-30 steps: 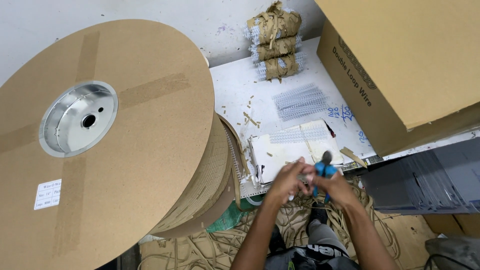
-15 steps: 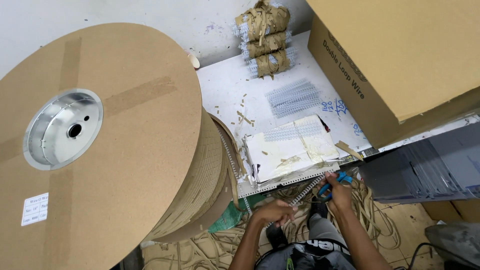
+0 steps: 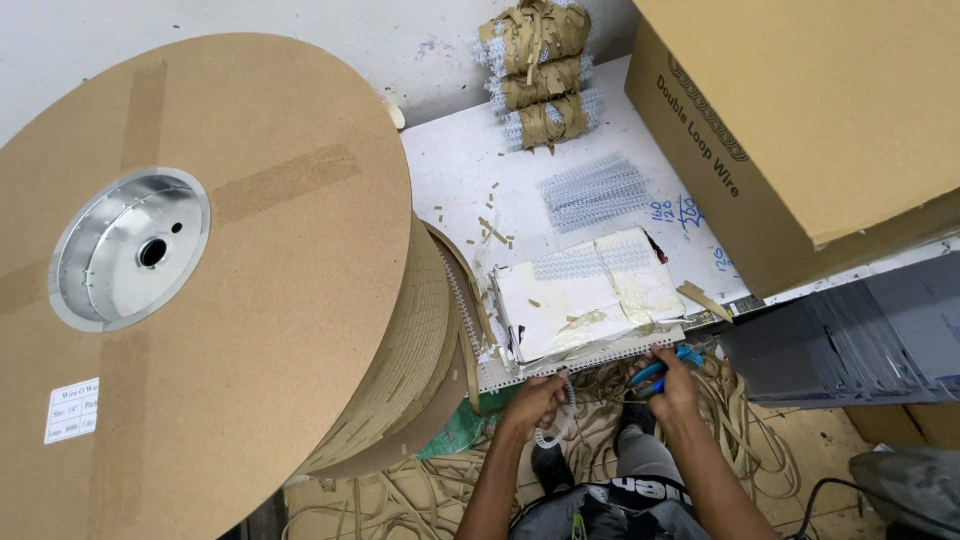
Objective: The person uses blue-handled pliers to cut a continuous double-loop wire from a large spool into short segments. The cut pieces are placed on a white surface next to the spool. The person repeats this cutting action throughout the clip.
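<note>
My left hand [image 3: 537,396] grips a white double-loop binding wire strip [image 3: 553,425] that curls down below the fingers, just under the front edge of the white table [image 3: 460,170]. My right hand [image 3: 668,381] holds blue-handled cutters [image 3: 660,367] at the table's edge. The strip leads from a large cardboard spool [image 3: 200,270] standing at my left. A worn paper pad [image 3: 585,295] with a cut wire piece lies just beyond both hands.
Loose cut wire pieces [image 3: 592,190] and paper-bound wire bundles [image 3: 542,72] lie at the back of the table. A big cardboard box [image 3: 800,110] stands at right, dark grey sheets [image 3: 850,345] below it. Brown paper strips [image 3: 420,495] litter the floor around my legs.
Both hands dropped from above the pad to the table's front edge. The left hand then rose again toward the edge, and the wire strip now curls beneath it.
</note>
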